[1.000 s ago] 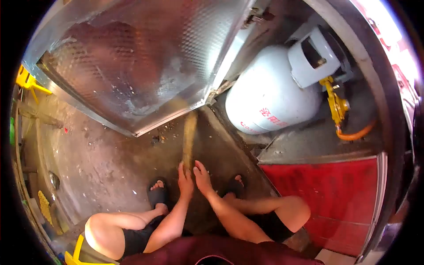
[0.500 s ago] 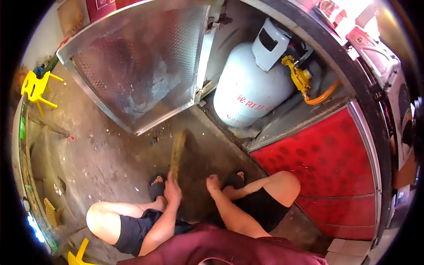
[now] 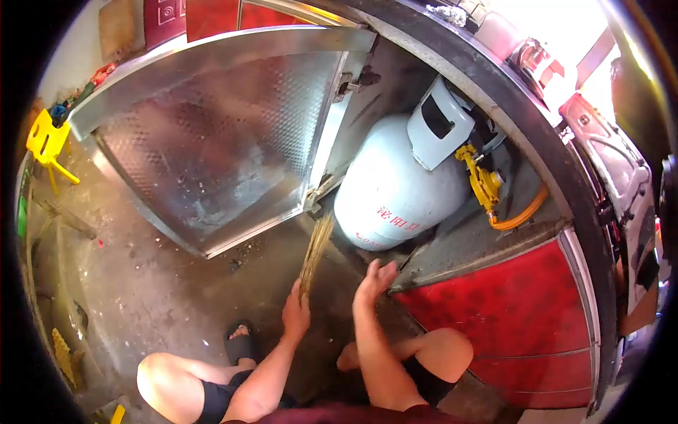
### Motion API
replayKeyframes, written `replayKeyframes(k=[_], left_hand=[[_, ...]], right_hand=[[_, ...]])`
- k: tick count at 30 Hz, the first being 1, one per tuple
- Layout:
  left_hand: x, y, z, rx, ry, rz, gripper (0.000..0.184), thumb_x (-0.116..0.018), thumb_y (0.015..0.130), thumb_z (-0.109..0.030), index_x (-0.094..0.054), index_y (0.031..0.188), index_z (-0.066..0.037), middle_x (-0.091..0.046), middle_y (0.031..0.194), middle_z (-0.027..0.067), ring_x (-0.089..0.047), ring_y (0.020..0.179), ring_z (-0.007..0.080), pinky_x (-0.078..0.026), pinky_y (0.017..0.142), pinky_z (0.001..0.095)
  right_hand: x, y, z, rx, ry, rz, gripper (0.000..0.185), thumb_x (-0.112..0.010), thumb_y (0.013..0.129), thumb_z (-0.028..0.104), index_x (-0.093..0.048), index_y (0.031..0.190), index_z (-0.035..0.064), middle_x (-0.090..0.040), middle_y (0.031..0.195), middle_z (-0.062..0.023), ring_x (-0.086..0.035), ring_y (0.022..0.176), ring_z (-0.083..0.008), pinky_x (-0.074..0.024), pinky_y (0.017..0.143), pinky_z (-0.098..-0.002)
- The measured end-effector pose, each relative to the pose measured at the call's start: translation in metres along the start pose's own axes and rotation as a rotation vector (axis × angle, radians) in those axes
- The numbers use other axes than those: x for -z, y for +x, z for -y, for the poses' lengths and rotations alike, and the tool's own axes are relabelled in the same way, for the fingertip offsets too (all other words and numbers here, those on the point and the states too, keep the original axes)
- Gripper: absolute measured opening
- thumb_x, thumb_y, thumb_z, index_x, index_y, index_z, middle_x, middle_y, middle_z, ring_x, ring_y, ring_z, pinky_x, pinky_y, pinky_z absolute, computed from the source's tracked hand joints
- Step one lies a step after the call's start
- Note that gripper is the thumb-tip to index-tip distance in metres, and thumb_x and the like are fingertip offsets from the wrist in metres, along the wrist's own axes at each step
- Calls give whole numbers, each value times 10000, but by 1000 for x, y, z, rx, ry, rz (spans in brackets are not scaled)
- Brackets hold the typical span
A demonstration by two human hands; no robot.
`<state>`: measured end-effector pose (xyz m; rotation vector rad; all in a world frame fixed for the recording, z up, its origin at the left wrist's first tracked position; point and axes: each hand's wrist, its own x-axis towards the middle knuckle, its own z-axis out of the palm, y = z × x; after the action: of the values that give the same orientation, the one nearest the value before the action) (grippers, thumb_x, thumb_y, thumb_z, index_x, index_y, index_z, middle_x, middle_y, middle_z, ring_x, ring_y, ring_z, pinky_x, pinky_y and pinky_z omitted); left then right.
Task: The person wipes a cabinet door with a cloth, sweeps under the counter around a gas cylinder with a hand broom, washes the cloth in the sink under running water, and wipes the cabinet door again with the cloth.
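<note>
My left hand (image 3: 296,312) is closed around the lower end of a straw hand brush (image 3: 315,253). The bristly upper end points at the floor just before the cabinet opening, close to the base of a pale grey gas cylinder (image 3: 395,187). My right hand (image 3: 374,281) holds nothing that I can see; its fingers are apart, near the cabinet's lower sill and below the cylinder. A yellow regulator (image 3: 483,180) with an orange hose (image 3: 524,215) is fitted at the cylinder's top.
A dimpled metal cabinet door (image 3: 219,141) stands open on the left. Right of the opening is a red panel (image 3: 505,318). A gas stove (image 3: 611,141) lies on the counter above. A yellow stool (image 3: 48,145) stands at far left, and small debris dots the floor (image 3: 169,283).
Both hands have moved forward, toward the cabinet. The brush has come closer to the cylinder's base. My right hand has gone from closed to fingers apart. The camera view has shifted.
</note>
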<state>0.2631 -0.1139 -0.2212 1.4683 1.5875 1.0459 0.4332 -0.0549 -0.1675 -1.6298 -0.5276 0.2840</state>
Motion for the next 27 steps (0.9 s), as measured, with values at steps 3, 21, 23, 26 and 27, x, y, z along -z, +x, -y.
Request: replayKeyframes(k=[3, 21, 23, 26, 27], left_hand=[[-12, 43, -26, 38, -87, -5, 445, -480, 927, -178, -418, 1359, -89, -562, 1222, 195, -559, 1075, 377, -444, 889, 429], [-29, 66, -28, 118, -348, 172, 430, -500, 920, -135, -450, 1341, -65, -575, 1221, 204, -577, 1106, 326, -441, 914, 367], [-25, 64, -36, 101, -306, 183, 432, -498, 921, -140, -447, 1344, -69, -577, 1215, 207, -579, 1102, 321, -442, 909, 366], [-29, 60, -39, 68, -274, 196, 441, -494, 920, -144, -437, 1352, -77, -582, 1202, 212, -586, 1090, 314, -447, 898, 366], [-30, 61, -38, 57, -291, 194, 444, -493, 919, -143, -434, 1354, -77, -585, 1195, 212, -588, 1084, 313, -448, 894, 367]], right_hand=[[-15, 89, 60, 48, 194, -230, 680, -396, 968, 374, -178, 1422, -82, -172, 1488, -260, -308, 1330, -341, -249, 1108, -396], [-48, 161, 116, -252, 802, -274, 509, -276, 948, 372, -522, 1244, 39, -531, 1285, -94, -535, 1120, -268, -421, 976, -446], [-42, 166, 122, -284, 831, -241, 516, -270, 948, 371, -512, 1266, 44, -524, 1300, -100, -534, 1133, -275, -421, 981, -451], [-31, 194, 94, -223, 887, -166, 504, -284, 948, 357, -508, 1273, 44, -520, 1304, -109, -535, 1141, -280, -432, 980, -445], [-34, 196, 94, -210, 843, -204, 492, -298, 948, 348, -508, 1272, 42, -520, 1302, -114, -538, 1138, -283, -441, 973, -444]])
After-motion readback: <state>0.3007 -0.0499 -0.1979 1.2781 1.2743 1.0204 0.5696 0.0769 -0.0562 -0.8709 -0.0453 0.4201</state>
